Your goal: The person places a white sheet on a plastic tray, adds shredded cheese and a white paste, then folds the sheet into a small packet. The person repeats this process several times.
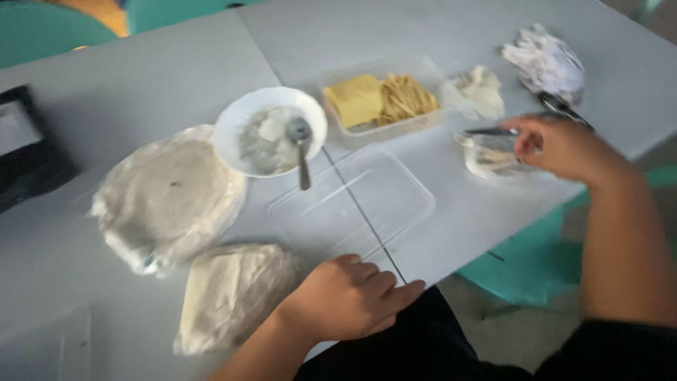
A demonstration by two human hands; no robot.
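Right hand: my right hand (pixel 557 144) is at the far right of the grey table (pixel 141 85), fingers pinched on a thin metal utensil (pixel 490 131) whose tip I cannot make out
Small tub: a clear small tub (pixel 490 155) sits just under that utensil, touching the hand
Left hand: my left hand (pixel 349 296) rests on the near table edge, fingers loosely curled, holding nothing
Clear lid: a flat clear lid (pixel 352 204) lies just beyond the left hand
Bags: a bag of folded flatbread (pixel 226 293) lies left of the left hand, a bag of round flatbreads (pixel 166 194) beyond it
Bowl: a white bowl (pixel 271 130) with a spoon (pixel 301 141) stands left of a clear tray (pixel 384 99) of yellow food
Far right: a crumpled wrapper (pixel 546 60) lies beyond the right hand
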